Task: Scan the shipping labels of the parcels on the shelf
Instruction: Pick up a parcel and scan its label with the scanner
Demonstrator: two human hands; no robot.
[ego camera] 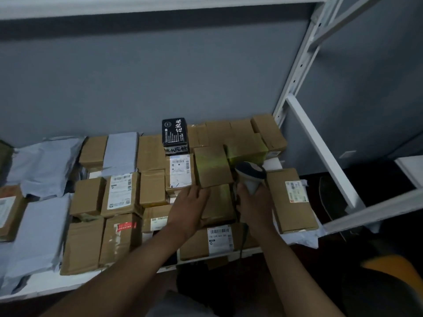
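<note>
- The right hand [253, 200] is gripping a scanner [250, 175], head aimed away from the body so its greenish light is falling on the plain box tops [212, 165] ahead.
- The left hand [190, 207] is lying flat, fingers relaxed, on a box [217, 204], likely steadying it or about to turn it.
- Parcels are lying packed flat across the shelf [57, 287], several with labels [180, 171] facing up, probably for easy reading.
- The lit tops are showing no label.
</note>
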